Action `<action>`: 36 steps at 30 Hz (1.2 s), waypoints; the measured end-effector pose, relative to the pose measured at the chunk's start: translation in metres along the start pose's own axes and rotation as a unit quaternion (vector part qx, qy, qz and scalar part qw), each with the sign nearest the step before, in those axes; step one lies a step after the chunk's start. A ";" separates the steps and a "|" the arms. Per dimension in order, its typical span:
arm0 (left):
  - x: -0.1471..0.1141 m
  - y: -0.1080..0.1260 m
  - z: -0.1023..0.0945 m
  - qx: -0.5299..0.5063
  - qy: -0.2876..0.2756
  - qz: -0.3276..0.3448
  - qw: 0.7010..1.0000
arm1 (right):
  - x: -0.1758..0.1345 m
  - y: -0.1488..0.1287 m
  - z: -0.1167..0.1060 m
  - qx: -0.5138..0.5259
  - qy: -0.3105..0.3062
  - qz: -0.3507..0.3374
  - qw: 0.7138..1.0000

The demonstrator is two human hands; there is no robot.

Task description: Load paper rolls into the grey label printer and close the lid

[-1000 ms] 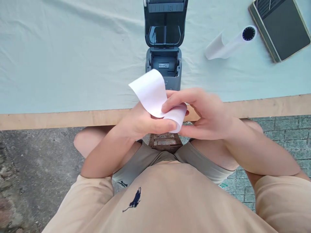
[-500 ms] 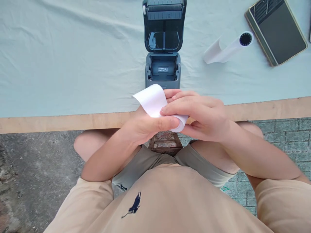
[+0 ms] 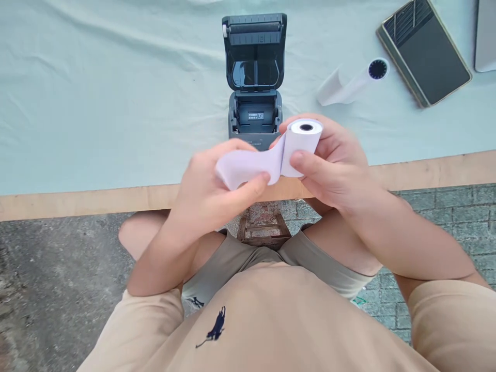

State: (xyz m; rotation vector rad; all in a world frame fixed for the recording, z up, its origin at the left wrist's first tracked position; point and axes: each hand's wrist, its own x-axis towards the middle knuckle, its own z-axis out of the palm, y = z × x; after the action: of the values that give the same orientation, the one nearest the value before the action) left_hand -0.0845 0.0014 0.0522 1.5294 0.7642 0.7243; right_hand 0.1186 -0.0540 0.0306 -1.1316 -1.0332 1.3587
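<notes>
Upright in my right hand (image 3: pixel 337 168) is a roll of white receipt paper (image 3: pixel 304 147), its dark core facing up. My right thumb presses on the near side of the roll and the fingers curl behind it. A loose strip of paper runs left from the roll to my left hand (image 3: pixel 217 186), which pinches it between thumb and fingers. Just beyond both hands stands a small dark receipt printer (image 3: pixel 256 137) with its lid (image 3: pixel 254 54) raised. A white label shows on the floor of its paper bay, and no roll lies inside.
Right of the printer, a second paper roll (image 3: pixel 356 90) lies on the pale green cloth (image 3: pixel 116 113) with its end curling loose. Farther right are a dark-screened device (image 3: pixel 434 57) and part of a grey object (image 3: pixel 486 39). The table's wooden edge (image 3: pixel 77 204) runs below my hands.
The roll has turned from lying across both hands to upright in my right hand. My left hand has shifted from the roll to its loose strip. The view has moved slightly.
</notes>
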 end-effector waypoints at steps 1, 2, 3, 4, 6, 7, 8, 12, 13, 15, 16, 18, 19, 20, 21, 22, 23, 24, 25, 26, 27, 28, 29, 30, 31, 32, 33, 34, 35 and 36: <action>-0.001 -0.001 0.004 0.023 -0.003 0.002 1.000 | 0.001 0.000 0.000 -0.030 0.007 -0.012 0.999; -0.002 -0.002 0.006 0.041 -0.009 0.003 0.999 | 0.001 0.001 0.000 -0.060 0.013 -0.022 0.998; -0.003 -0.002 0.008 0.052 -0.018 -0.002 0.998 | 0.001 0.000 0.000 -0.087 0.013 -0.025 0.996; -0.004 -0.001 0.008 0.057 -0.029 -0.004 0.998 | 0.001 0.000 0.000 -0.106 0.009 -0.021 0.994; -0.005 0.001 0.008 0.053 -0.042 0.001 0.998 | 0.000 0.000 0.000 -0.118 -0.013 0.000 0.993; -0.005 0.002 0.007 0.049 -0.044 0.006 0.998 | 0.000 0.000 0.000 -0.116 -0.024 0.014 0.993; -0.005 0.003 0.006 0.046 -0.045 0.010 0.998 | 0.000 0.000 0.000 -0.113 -0.031 0.024 0.993; -0.001 0.004 0.000 0.019 -0.045 -0.010 0.999 | 0.001 0.000 -0.001 -0.113 -0.039 0.020 0.993; 0.000 0.003 -0.002 0.002 -0.046 -0.019 0.999 | 0.001 0.000 -0.003 -0.114 -0.043 0.016 0.992; 0.001 0.000 -0.005 -0.052 -0.053 -0.031 0.997 | 0.002 0.001 -0.005 -0.116 -0.050 0.013 0.992; 0.001 -0.002 -0.007 -0.084 -0.059 -0.033 0.994 | 0.002 0.001 -0.007 -0.113 -0.058 0.014 0.992; 0.001 -0.007 -0.010 -0.150 -0.075 -0.035 0.985 | 0.002 0.000 -0.008 -0.102 -0.081 0.021 0.991; 0.001 -0.008 -0.011 -0.176 -0.079 -0.037 0.980 | 0.002 0.000 -0.009 -0.095 -0.097 0.027 0.990; 0.001 -0.009 -0.012 -0.194 -0.079 -0.043 0.977 | 0.001 -0.001 -0.008 -0.086 -0.112 0.035 0.989; 0.001 -0.009 -0.013 -0.205 -0.073 -0.051 0.975 | 0.001 -0.001 -0.008 -0.076 -0.122 0.042 0.989; 0.000 -0.009 -0.014 -0.210 -0.063 -0.063 0.974 | 0.000 -0.002 -0.007 -0.067 -0.124 0.049 0.989; 0.000 -0.009 -0.015 -0.210 -0.053 -0.077 0.973 | 0.000 -0.002 -0.006 -0.057 -0.121 0.051 0.990; 0.000 -0.008 -0.015 -0.210 -0.047 -0.086 0.973 | 0.000 -0.002 -0.005 -0.047 -0.114 0.051 0.991; 0.000 -0.007 -0.016 -0.211 -0.043 -0.093 0.972 | 0.000 -0.001 -0.004 -0.038 -0.106 0.048 0.992; 0.000 -0.006 -0.017 -0.212 -0.042 -0.097 0.971 | 0.000 0.000 -0.004 -0.032 -0.099 0.046 0.994; 0.000 -0.005 -0.017 -0.215 -0.041 -0.100 0.971 | 0.000 0.001 -0.004 -0.026 -0.097 0.043 0.994; 0.000 -0.005 -0.018 -0.219 -0.040 -0.103 0.969 | 0.001 0.002 -0.004 -0.020 -0.097 0.039 0.994; 0.000 -0.004 -0.018 -0.222 -0.035 -0.109 0.968 | 0.001 0.004 -0.004 -0.015 -0.097 0.032 0.995; 0.001 -0.004 -0.019 -0.224 -0.032 -0.117 0.967 | 0.001 0.005 -0.004 -0.017 -0.094 0.023 0.995; 0.001 -0.004 -0.019 -0.223 -0.029 -0.125 0.966 | 0.001 0.005 -0.005 -0.025 -0.089 0.010 0.996; 0.001 -0.004 -0.020 -0.221 -0.025 -0.131 0.966 | 0.001 0.006 -0.005 -0.043 -0.078 -0.003 0.996; 0.001 -0.003 -0.020 -0.215 -0.020 -0.138 0.966 | 0.001 0.006 -0.005 -0.069 -0.067 -0.014 0.995; 0.001 -0.003 -0.020 -0.212 -0.017 -0.145 0.966 | 0.000 0.006 -0.005 -0.099 -0.055 -0.024 0.993; 0.001 -0.003 -0.020 -0.211 -0.015 -0.151 0.965 | 0.000 0.005 -0.005 -0.131 -0.045 -0.033 0.990; 0.001 -0.002 -0.019 -0.213 -0.010 -0.159 0.964 | -0.001 0.005 -0.005 -0.162 -0.036 -0.043 0.985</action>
State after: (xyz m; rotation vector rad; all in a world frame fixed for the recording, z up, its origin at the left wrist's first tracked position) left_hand -0.0996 0.0140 0.0516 0.9950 0.7590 0.5836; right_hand 0.1229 -0.0551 0.0250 -1.2636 -1.3770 1.1978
